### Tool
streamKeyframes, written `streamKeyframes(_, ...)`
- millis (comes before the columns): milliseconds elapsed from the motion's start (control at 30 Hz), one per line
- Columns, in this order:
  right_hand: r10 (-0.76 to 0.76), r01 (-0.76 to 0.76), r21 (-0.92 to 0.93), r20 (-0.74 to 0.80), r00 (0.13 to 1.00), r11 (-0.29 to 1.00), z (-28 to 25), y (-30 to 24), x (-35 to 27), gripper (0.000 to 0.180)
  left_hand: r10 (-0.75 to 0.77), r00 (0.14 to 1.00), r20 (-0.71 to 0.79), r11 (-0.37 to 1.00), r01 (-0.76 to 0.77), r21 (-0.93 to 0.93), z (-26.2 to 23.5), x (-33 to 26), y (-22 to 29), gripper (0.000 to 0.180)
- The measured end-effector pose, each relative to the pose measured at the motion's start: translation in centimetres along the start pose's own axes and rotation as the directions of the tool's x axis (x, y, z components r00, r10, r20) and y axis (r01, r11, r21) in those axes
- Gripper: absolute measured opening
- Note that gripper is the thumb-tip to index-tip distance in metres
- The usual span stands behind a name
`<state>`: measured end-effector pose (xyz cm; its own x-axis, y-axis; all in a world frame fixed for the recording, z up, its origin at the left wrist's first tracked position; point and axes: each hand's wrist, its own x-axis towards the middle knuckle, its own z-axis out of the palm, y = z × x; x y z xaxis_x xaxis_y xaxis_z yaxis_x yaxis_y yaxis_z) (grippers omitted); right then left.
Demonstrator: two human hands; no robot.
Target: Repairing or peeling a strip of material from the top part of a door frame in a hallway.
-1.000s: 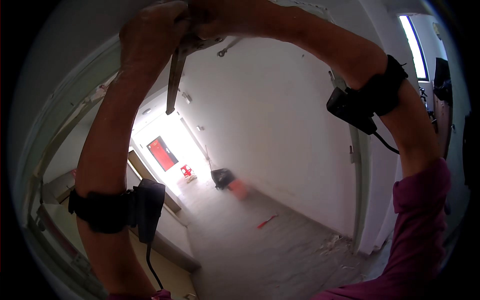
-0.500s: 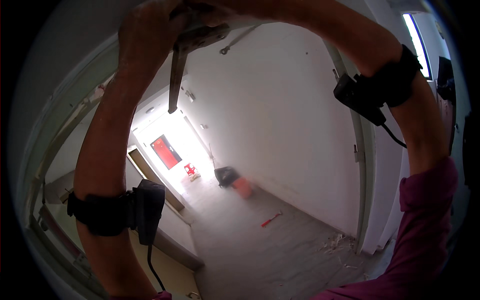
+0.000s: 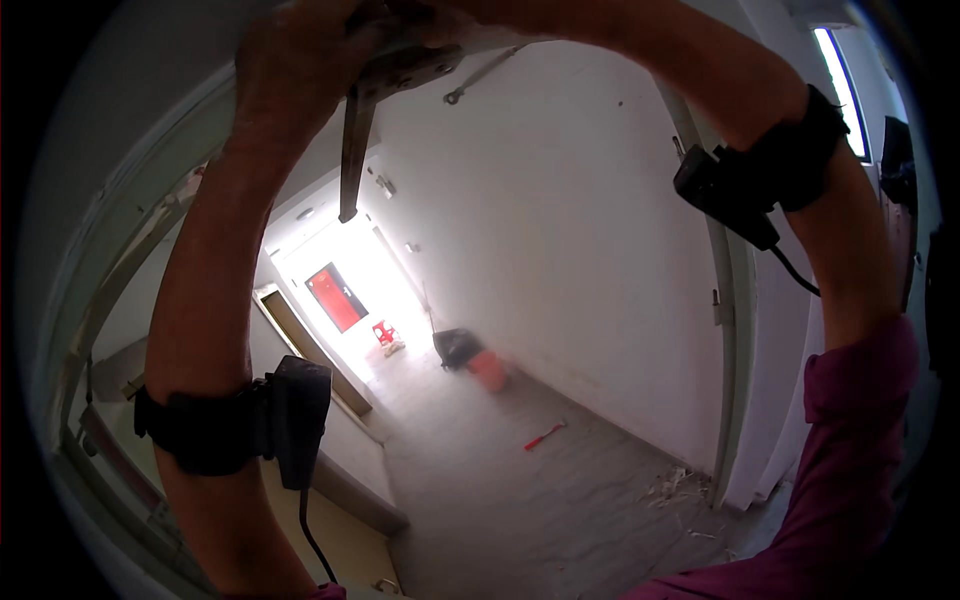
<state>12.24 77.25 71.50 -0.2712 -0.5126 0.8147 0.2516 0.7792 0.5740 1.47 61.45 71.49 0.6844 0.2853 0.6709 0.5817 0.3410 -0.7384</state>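
Both of my arms are raised, and the hands meet at the top edge, in shadow and partly cut off. My left hand (image 3: 295, 60) is curled against the left side of a metal door closer (image 3: 415, 75), whose underside shows holes. From the right, my right hand (image 3: 440, 22) reaches over with its fingers bent onto the same door closer; the fingertips are dark and hard to see. A flat metal arm (image 3: 353, 160) hangs down from it beside my left wrist. Just right of the hands, a thin rod (image 3: 480, 76) with an eyelet end slants against the white wall.
A door frame (image 3: 728, 330) stands at the right. Along the grey floor (image 3: 470, 500) lie a red-handled hammer (image 3: 543, 437) and scattered debris (image 3: 680, 487). Farther off are an orange bucket (image 3: 488, 371), a black bag (image 3: 457, 347), a red stool (image 3: 384, 332) and a red door (image 3: 337, 297).
The view has shifted slightly, so the corridor sits a little farther right and higher. Both hands stay up at the door closer, with almost no visible movement.
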Motion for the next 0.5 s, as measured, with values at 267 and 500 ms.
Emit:
streamKeyframes(267, 0.061, -0.069, 0.112, 0.073, 0.995, 0.991, -1.8, -0.3, -0.3, 0.018, 0.014, 0.997, 0.080, 0.981, -0.029, 0.192, 2.3, 0.7, -3.4, 0.022)
streamKeyframes(500, 0.275, -0.245, 0.292, -0.066, 0.959, 0.924, 1.3, -0.9, -2.1, 0.038, -0.064, 0.993, 0.097, 0.992, 0.053, 0.111, 2.5, 0.9, -3.8, 0.017)
